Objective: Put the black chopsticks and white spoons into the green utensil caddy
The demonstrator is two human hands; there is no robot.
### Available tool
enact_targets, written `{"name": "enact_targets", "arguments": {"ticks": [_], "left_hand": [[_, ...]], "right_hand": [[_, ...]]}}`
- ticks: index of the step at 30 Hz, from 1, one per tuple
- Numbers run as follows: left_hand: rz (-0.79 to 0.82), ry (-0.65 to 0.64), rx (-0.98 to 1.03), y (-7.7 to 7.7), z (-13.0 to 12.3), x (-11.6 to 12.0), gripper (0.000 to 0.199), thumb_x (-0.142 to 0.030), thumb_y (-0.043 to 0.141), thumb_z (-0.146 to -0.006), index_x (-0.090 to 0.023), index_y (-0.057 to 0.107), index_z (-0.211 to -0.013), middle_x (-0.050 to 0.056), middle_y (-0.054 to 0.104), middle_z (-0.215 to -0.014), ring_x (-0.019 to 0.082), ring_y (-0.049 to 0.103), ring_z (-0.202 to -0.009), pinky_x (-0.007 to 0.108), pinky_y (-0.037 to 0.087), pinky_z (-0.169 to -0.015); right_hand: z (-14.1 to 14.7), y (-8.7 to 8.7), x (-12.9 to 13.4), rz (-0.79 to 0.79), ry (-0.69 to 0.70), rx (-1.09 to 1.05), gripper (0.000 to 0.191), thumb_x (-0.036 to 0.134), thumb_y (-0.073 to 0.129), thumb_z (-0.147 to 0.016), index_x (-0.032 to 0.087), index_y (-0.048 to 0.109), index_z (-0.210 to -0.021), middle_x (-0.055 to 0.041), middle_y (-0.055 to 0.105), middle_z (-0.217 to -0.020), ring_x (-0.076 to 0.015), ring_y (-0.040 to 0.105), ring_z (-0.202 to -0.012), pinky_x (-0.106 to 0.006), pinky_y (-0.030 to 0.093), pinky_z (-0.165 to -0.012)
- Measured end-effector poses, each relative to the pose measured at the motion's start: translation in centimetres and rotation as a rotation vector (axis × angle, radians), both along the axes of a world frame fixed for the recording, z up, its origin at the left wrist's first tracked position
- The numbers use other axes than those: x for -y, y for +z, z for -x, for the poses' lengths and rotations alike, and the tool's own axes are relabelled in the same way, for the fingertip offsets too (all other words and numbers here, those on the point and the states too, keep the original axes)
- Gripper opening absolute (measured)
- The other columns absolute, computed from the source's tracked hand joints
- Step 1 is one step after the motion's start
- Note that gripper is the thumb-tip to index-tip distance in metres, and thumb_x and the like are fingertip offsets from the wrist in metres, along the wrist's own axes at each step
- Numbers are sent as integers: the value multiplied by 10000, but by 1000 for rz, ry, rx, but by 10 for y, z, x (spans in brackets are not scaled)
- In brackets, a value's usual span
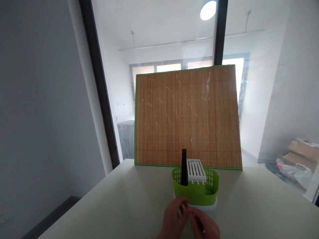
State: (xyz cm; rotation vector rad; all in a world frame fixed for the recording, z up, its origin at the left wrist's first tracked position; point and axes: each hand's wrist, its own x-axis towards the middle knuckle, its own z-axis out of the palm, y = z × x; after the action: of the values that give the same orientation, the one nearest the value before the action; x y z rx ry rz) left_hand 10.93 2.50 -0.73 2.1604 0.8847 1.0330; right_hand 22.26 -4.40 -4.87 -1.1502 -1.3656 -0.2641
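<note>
Since the green caddy (194, 196) is probably light, stiff plastic, grab its ends; left hand (173, 217) and right hand (205, 224) fingers bunch close, can't tell if pinching anything.

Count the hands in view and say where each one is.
2. The left hand is by the near side of the basket; the right hand is beside it, their fingers close together.

On the table (119, 199) before me sits the basket (191, 193); the sticks (184, 166) stand in its left part; the rack (196, 171) lies over its middle; the mat (186, 116) stands behind; my left hand (174, 215) and right hand (203, 222) are before it.
</note>
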Motion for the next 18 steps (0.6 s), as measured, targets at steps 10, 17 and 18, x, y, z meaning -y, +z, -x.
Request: {"name": "enact_targets", "arguments": {"ticks": [10,17,18], "left_hand": [[255,-68,-738,-32,-56,26,389,-265,361,-834,-206,670,-1063,168,699,-995,345,655,-911,475,517,-757],[171,-130,-705,-35,-51,24,311,-244,463,-801,-172,706,-981,198,705,-932,364,654,-889,509,509,-762],[179,-126,-661,-34,-49,24,304,-243,469,-796,-161,713,-957,214,701,-919,379,652,-881,525,503,-755]], "right_hand": [[-8,3,4,59,-88,-125,229,397,550,-863,216,689,-887,-39,687,-701,-167,624,-550,-237,515,-552],[-22,7,7,159,-118,-100,252,390,511,-889,200,669,-937,-52,706,-792,-162,652,-619,-209,517,-592],[-23,6,7,156,-121,-94,247,383,510,-892,199,666,-941,-51,707,-795,-160,653,-623,-206,515,-594]]}}
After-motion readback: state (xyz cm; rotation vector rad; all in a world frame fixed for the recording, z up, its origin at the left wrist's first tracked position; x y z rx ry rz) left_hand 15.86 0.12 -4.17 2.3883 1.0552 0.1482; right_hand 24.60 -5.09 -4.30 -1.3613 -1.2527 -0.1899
